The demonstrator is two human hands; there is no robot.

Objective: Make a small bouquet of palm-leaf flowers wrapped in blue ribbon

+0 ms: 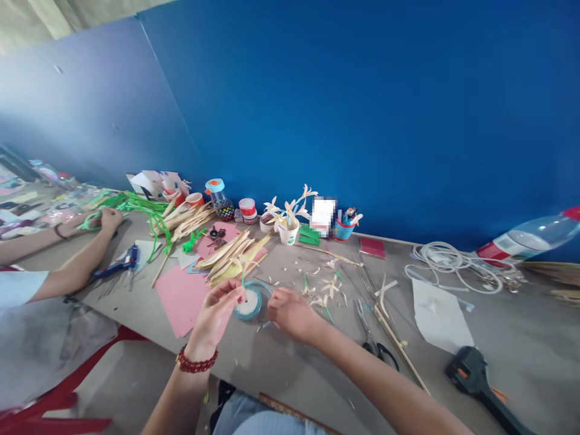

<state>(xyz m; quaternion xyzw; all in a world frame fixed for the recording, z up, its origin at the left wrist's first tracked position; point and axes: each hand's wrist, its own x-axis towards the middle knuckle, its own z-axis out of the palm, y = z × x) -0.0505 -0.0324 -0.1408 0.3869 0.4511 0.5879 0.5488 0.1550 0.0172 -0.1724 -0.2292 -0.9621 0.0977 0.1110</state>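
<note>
My left hand [223, 305], with a red bead bracelet on the wrist, pinches the green stem of a pale flower [244, 264] above the table. A roll of light blue tape [249, 303] hangs or rests between my two hands; which of these I cannot tell. My right hand [290, 311] is closed on the loose end of the blue tape, just right of the roll. Several small pale flowers [331, 289] with green stems lie beyond my right hand. Scissors [369, 335] lie to its right.
A pink sheet [179, 299] and dried husks [233, 254] lie left. Behind stands a white cup of flowers [289, 232]. A black glue gun [473, 374], white cable [446, 260] and bottle [525, 238] are right. Another person's hands [106, 220] hold green material far left.
</note>
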